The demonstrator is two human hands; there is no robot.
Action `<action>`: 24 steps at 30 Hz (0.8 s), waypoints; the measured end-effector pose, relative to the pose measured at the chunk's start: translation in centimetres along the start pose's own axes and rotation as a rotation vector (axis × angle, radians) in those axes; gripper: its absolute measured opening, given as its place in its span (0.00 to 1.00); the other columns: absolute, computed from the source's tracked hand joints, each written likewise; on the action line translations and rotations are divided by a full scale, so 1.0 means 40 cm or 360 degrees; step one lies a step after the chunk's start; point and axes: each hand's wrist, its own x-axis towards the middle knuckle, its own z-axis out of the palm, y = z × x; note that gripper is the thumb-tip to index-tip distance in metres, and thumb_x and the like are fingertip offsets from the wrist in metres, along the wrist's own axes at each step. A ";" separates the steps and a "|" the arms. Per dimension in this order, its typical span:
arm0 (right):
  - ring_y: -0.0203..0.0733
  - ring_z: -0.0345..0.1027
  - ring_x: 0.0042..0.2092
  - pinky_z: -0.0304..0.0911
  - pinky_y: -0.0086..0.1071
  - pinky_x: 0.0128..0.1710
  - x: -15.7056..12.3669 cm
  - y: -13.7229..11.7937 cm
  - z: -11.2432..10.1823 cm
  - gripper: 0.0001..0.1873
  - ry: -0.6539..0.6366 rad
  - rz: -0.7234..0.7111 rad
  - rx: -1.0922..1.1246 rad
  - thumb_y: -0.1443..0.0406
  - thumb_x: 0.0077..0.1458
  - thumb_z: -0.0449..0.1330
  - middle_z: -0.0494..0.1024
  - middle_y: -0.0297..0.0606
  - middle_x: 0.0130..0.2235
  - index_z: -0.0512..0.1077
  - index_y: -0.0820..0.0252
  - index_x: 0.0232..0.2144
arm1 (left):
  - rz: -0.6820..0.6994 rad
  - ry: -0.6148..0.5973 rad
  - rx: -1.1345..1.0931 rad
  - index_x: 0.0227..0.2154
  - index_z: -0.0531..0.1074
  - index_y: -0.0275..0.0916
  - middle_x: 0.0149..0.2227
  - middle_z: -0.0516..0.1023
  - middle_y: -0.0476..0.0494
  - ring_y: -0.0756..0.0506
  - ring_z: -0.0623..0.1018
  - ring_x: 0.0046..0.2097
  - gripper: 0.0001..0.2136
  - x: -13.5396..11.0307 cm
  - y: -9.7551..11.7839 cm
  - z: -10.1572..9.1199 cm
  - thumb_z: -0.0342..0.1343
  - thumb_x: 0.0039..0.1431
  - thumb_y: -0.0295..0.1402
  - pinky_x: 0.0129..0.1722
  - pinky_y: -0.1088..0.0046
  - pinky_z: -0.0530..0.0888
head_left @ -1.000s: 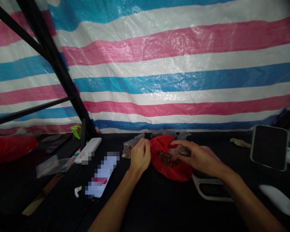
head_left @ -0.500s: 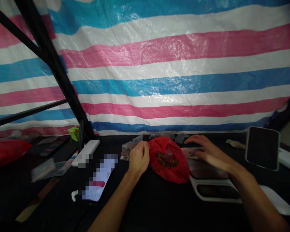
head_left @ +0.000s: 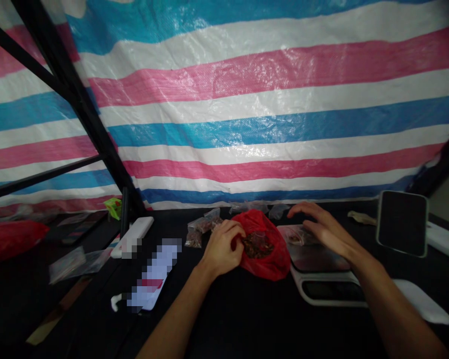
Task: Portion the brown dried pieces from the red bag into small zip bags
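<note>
A red plastic bag with small brown pieces inside lies open on the dark table. My left hand grips its left rim with curled fingers. My right hand is spread flat, fingers apart, over a small clear packet that rests on the metal platform of a white kitchen scale. Several filled clear packets lie just left of and behind the red bag.
A striped pink, blue and white tarp hangs behind the table. A black metal frame slants at the left. A white flat device, loose clear bags, another red bag, and a dark tablet-like panel lie about.
My right hand left the red bag, moved right and set a clear packet on the scale. My left hand shifted further onto the bag's rim.
</note>
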 end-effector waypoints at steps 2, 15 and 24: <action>0.58 0.68 0.55 0.58 0.52 0.59 0.001 0.000 0.002 0.19 -0.0001 0.0011 0.0003 0.66 0.44 0.53 0.79 0.40 0.48 0.78 0.52 0.38 | -0.0052 -0.0082 0.0061 0.33 0.73 0.42 0.39 0.78 0.47 0.44 0.76 0.44 0.11 -0.001 -0.006 0.007 0.51 0.55 0.19 0.48 0.66 0.70; 0.57 0.69 0.54 0.59 0.49 0.58 -0.007 0.007 -0.011 0.19 -0.0027 0.0048 0.0038 0.65 0.45 0.53 0.78 0.40 0.48 0.78 0.52 0.38 | -0.0317 0.0159 0.0040 0.34 0.72 0.42 0.39 0.74 0.49 0.49 0.76 0.39 0.12 -0.006 -0.016 0.004 0.47 0.59 0.19 0.40 0.72 0.69; 0.54 0.70 0.50 0.64 0.45 0.51 -0.006 0.008 -0.013 0.14 -0.0244 0.0140 0.0003 0.65 0.46 0.54 0.78 0.39 0.44 0.75 0.54 0.35 | -0.0317 0.0182 0.0054 0.32 0.72 0.42 0.38 0.74 0.50 0.50 0.75 0.37 0.12 -0.007 -0.011 0.011 0.48 0.60 0.20 0.37 0.74 0.68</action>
